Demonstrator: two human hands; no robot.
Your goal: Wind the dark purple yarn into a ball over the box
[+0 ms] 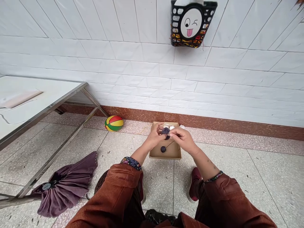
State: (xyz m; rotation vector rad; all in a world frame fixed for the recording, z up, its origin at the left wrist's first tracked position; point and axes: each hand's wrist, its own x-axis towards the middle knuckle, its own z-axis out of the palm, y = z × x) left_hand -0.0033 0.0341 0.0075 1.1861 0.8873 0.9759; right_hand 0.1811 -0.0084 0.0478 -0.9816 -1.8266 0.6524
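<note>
My left hand (155, 136) holds a ball of dark purple yarn (165, 131) between thumb and curled fingers, above an open cardboard box (175, 155). At the ball's right edge my right hand (183, 138) pinches with thumb and forefinger, apparently on the yarn's strand; the pinched bit is very small. A smaller dark ball (163, 149) lies in the near part of the box, with a thin dark strand running up toward my right hand. White yarn balls (171, 127) sit at the box's far side, partly behind my hands.
A striped toy ball (114, 123) rests by the skirting. On the left stand a metal-framed table (59, 85) and, beneath its edge, a crumpled purple cloth (68, 183). A black basket (193, 23) hangs on the tiled wall (133, 69). My feet flank the box's near side.
</note>
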